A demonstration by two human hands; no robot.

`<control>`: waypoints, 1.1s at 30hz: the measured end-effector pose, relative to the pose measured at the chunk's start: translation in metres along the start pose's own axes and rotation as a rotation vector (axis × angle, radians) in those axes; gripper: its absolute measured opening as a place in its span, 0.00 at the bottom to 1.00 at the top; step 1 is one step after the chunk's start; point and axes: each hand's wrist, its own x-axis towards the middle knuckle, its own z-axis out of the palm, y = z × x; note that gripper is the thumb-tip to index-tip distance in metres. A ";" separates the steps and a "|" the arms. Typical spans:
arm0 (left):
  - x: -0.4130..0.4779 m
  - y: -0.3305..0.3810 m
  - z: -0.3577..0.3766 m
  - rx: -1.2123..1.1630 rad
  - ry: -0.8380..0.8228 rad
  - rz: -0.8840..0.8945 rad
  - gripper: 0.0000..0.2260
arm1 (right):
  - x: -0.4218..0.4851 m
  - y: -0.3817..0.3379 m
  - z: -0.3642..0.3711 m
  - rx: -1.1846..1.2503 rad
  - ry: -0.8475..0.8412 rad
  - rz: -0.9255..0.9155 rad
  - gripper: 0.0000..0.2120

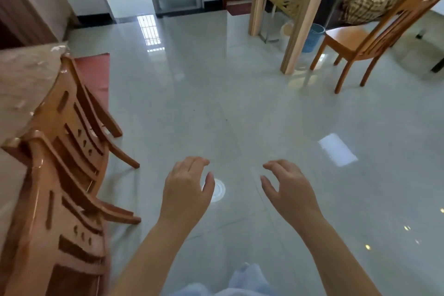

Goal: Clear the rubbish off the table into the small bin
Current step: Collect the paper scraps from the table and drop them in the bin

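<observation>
My left hand (186,190) and my right hand (287,187) hover side by side over the shiny tiled floor, palms down, fingers apart and slightly curled, holding nothing. The table (21,79) lies at the far left under a clear plastic cover, with a few small pale scraps on it. A small blue mesh bin (312,37) stands on the floor far off at the upper right, partly hidden behind a wooden screen post. A pale bucket-like container (287,31) sits just left of it.
Two wooden chairs (72,151) stand pushed against the table on the left. A third wooden chair (360,41) stands at the upper right beside the carved wooden screen (286,7). A sofa with bags lies behind it. A round floor drain (218,190) sits between my hands.
</observation>
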 end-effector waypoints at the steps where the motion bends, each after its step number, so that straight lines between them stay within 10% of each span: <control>1: 0.016 0.001 0.002 0.011 0.016 -0.012 0.16 | 0.022 0.004 0.003 0.010 -0.010 -0.031 0.10; 33: 0.529 -0.347 -0.022 0.200 0.229 -0.493 0.16 | 0.671 -0.180 0.310 0.187 -0.281 -0.484 0.11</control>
